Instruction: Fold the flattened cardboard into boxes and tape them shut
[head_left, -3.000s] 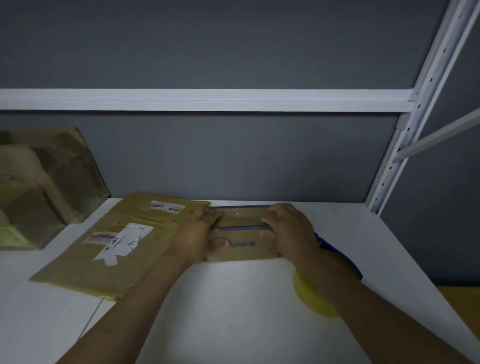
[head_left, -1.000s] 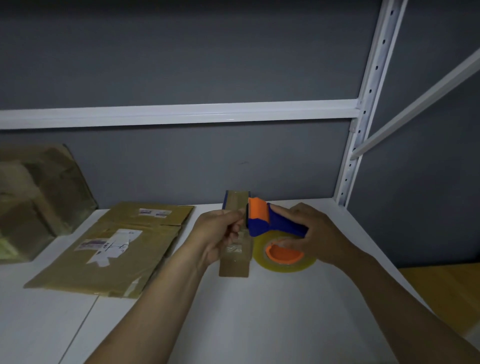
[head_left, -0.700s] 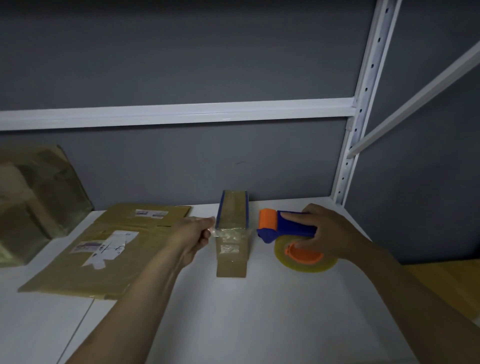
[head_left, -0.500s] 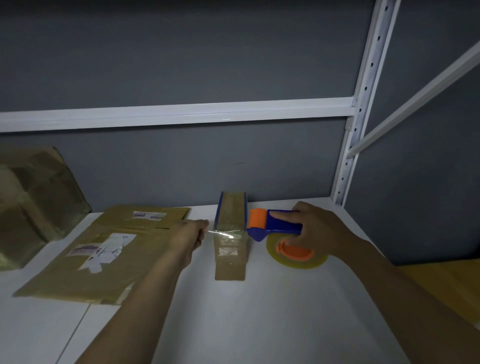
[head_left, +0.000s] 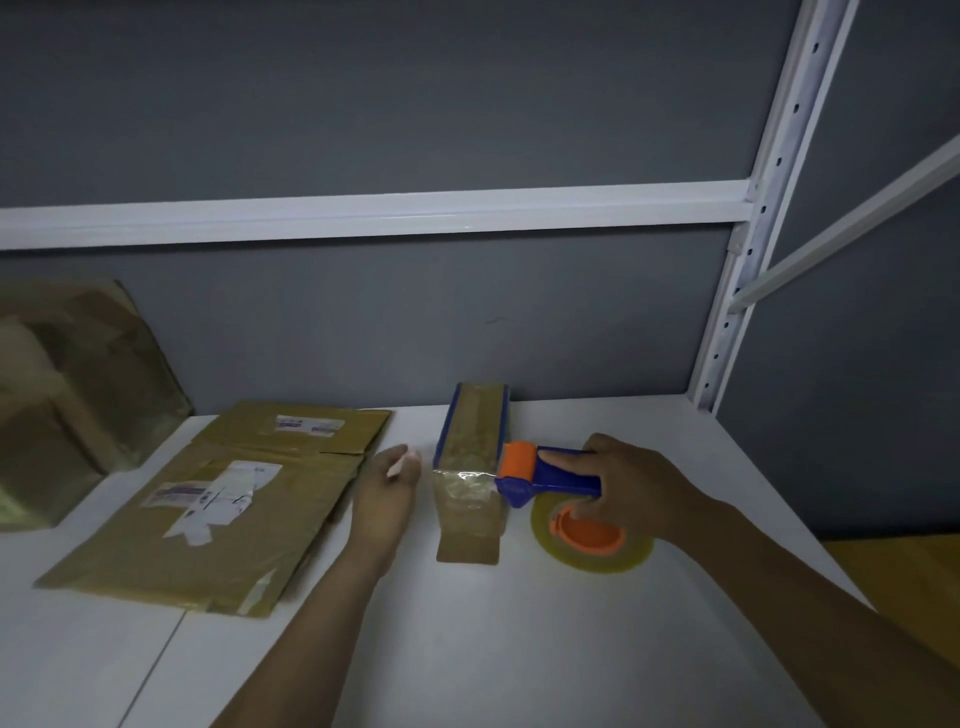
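A small narrow cardboard box (head_left: 474, 441) with blue edges stands on the white table (head_left: 467, 649), its top covered in clear tape. My right hand (head_left: 631, 486) grips the blue handle of the orange-and-blue tape dispenser (head_left: 550, 478), whose orange roller touches the box's right edge. The yellowish tape roll (head_left: 592, 543) lies flat on the table. A strip of clear tape (head_left: 460, 474) runs across the box toward my left hand (head_left: 387, 491), which is just left of the box and pinches a pale, shiny tape end at its fingertips.
A stack of flattened cardboard (head_left: 208, 509) with white labels lies to the left. Taped-up boxes (head_left: 67, 395) lean at the far left against the grey wall. A white shelf upright (head_left: 748, 260) rises at the back right, where the table's edge drops off.
The box was turned from lying sideways to end-on. My right hand brought the dispenser against its right edge, and my left hand pulled the tape end across to the left.
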